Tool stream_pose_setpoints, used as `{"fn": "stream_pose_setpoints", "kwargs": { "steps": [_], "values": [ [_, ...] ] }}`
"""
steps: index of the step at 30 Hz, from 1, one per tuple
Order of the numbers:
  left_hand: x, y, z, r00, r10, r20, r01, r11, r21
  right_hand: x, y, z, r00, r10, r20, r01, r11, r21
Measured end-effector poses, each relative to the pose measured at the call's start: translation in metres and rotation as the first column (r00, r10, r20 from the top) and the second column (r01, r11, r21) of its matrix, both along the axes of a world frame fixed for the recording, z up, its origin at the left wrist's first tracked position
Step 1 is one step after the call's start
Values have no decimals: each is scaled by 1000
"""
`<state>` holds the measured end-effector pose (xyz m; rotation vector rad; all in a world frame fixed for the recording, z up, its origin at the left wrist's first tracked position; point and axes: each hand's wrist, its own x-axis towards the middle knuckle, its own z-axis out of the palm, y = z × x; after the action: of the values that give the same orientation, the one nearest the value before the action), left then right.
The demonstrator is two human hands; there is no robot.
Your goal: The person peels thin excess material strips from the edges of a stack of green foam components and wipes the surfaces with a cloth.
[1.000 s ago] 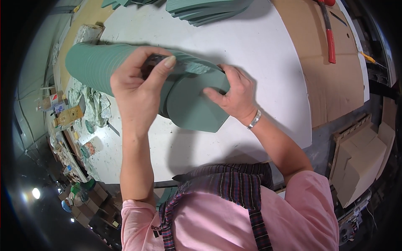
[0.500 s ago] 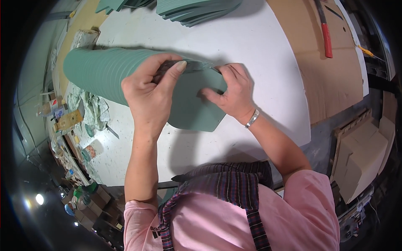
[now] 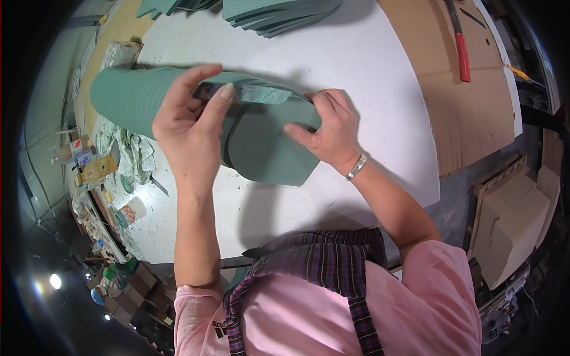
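A long fanned row of overlapping green sheets point(image 3: 132, 98) lies across the white table, its rounded end pieces facing me. My right hand point(image 3: 333, 127) grips the end green sheet point(image 3: 270, 145), thumb on its face and fingers behind its right edge. In my left hand point(image 3: 193, 118), a flat strip-like tool point(image 3: 264, 94) is pinched between thumb and fingers, dark near the grip and smeared pale green along its length. It lies over the upper part of the sheets; whether it touches them I cannot tell. The left index finger is raised off it.
More green sheets point(image 3: 279, 15) are stacked at the far side of the white table point(image 3: 368, 196). Brown cardboard point(image 3: 475, 107) with a red-handled tool point(image 3: 463, 56) lies to the right. Stained cloth point(image 3: 138, 155) and small containers crowd the left edge. A cardboard box point(image 3: 513, 219) stands lower right.
My left hand has moved left with the strip-like tool, baring more of its pale green length. A gap shows between the end sheet and those behind. My right hand has stayed in place.
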<state>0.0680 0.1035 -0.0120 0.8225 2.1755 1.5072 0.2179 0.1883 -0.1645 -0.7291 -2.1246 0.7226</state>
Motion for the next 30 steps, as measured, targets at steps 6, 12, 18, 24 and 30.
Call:
{"fn": "stream_pose_setpoints", "kwargs": {
  "steps": [6, 12, 18, 24, 30],
  "values": [
    [-15, -37, -5, 982, 33, 186, -42, 998, 43, 1, -1, 6, 999, 29, 43, -27, 999, -47],
    [3, -49, -3, 908, 10, 419, -77, 987, 142, 5, 1, 8, 997, 47, 65, -43, 997, -68],
    [60, -61, -8, 748, -41, 662, -134, 968, 211, 27, -18, 62, 984, 96, -147, -105, 993, -55],
    [94, -62, -39, 708, -114, 697, -169, 931, 324, 37, -45, 76, 913, 131, -386, -373, 652, -660],
    [104, -56, -43, 781, -58, 622, -110, 967, 228, 35, -47, 83, 931, 2, -366, -320, 491, -811]
  ]
}}
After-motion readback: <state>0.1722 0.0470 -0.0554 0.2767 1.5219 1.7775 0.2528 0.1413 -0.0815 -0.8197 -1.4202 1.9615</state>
